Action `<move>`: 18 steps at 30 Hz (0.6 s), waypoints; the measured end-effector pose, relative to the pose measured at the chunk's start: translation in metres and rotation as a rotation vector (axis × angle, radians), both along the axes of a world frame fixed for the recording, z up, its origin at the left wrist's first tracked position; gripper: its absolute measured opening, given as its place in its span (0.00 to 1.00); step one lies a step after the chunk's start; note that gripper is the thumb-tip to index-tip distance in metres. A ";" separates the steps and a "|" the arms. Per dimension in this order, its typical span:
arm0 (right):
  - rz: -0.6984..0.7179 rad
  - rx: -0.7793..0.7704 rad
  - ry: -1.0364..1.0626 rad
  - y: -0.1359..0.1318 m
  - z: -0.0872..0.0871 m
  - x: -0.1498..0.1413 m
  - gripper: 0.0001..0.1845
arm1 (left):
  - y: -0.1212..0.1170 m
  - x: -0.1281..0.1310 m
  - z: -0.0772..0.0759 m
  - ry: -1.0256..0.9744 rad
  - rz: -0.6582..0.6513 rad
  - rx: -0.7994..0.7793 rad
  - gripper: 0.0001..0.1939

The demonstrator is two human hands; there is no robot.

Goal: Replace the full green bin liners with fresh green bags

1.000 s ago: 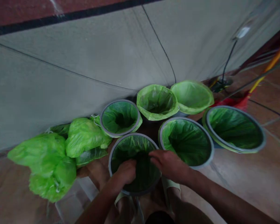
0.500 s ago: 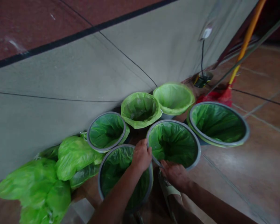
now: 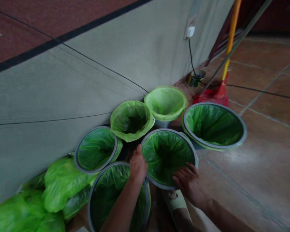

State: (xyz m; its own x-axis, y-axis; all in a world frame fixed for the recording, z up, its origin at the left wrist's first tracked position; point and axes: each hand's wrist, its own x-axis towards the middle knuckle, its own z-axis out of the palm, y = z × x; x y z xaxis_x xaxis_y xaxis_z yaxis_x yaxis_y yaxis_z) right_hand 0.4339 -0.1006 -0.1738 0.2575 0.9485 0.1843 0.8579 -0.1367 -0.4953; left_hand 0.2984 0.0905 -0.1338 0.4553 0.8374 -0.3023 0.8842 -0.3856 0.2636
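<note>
A trash bin (image 3: 169, 156) with a grey ring around its rim and a green bag lining it stands in front of me. My left hand (image 3: 137, 165) is closed on the left side of its rim. Over the near right part of that rim lies my right hand (image 3: 188, 183), fingers stretched and apart, tips reaching inside the bin. Under my left forearm is a second lined bin (image 3: 94, 193) with a grey ring. To the right stands another lined bin (image 3: 245, 129), and one more ringed bin (image 3: 80, 146) is at the left.
Two bins lined with bags but without rings, one nearer (image 3: 145, 127) and one farther (image 3: 165, 96), stand by the wall (image 3: 99, 87). Filled green bags (image 3: 62, 182) lie at the left. A yellow-handled broom (image 3: 232, 35) and red dustpan (image 3: 209, 97) are behind. My shoe (image 3: 175, 201) is below.
My right hand has slid right along the rim from the near edge, and its fingers have spread over the ring. My left hand stays on the left rim. The view has shifted.
</note>
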 end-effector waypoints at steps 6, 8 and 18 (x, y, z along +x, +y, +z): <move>-0.041 0.021 0.025 0.008 -0.002 -0.006 0.13 | 0.001 0.003 0.002 0.011 0.011 0.031 0.30; -0.040 0.018 0.022 0.010 0.000 -0.004 0.14 | 0.001 0.005 0.002 0.020 0.015 0.041 0.30; 0.002 0.061 -0.046 0.006 0.000 0.003 0.12 | -0.004 -0.020 0.008 -0.116 -0.038 0.034 0.31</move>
State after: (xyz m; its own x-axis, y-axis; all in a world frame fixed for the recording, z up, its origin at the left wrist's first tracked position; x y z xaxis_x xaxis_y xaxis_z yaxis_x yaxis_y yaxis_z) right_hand 0.4372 -0.0949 -0.1737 0.2459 0.9356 0.2534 0.8801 -0.1060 -0.4628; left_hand 0.2782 0.0863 -0.1260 0.5171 0.8280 -0.2171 0.8331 -0.4287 0.3494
